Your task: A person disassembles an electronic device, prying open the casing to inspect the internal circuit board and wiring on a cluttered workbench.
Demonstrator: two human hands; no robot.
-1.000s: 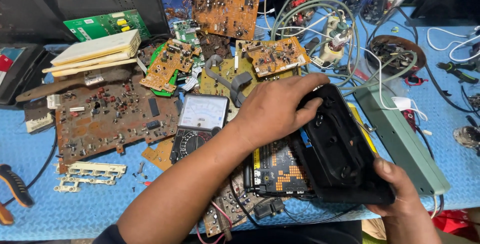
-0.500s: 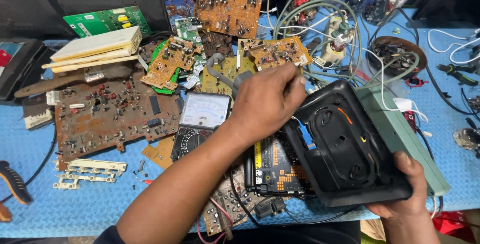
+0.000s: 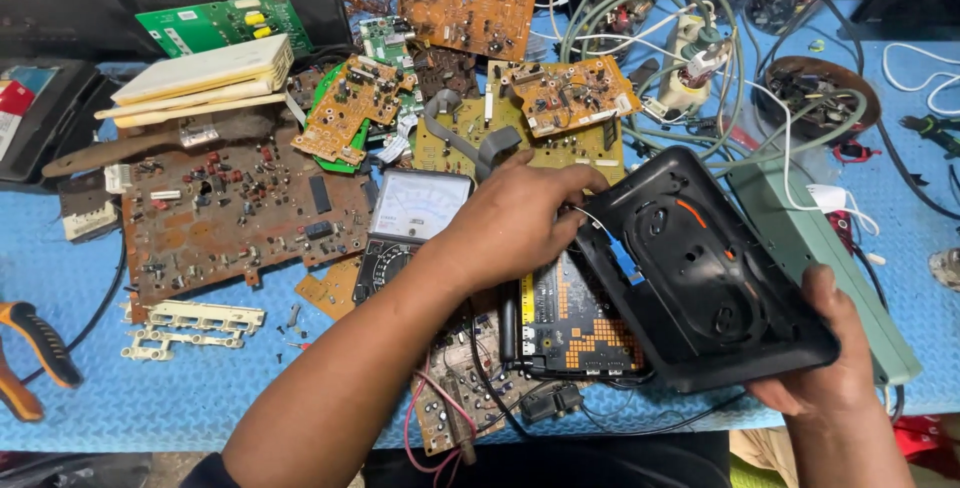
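Since the earlier frame, black plastic cover [image 3: 705,273] has swung further open, off the dark circuit board [image 3: 575,323]. Right hand [image 3: 815,353] grips its lower edge; left hand [image 3: 520,218] fingers pinch a thin white wire [image 3: 590,216] at the hinge side. Cover remains tethered above the blue desk [image 3: 180,398].
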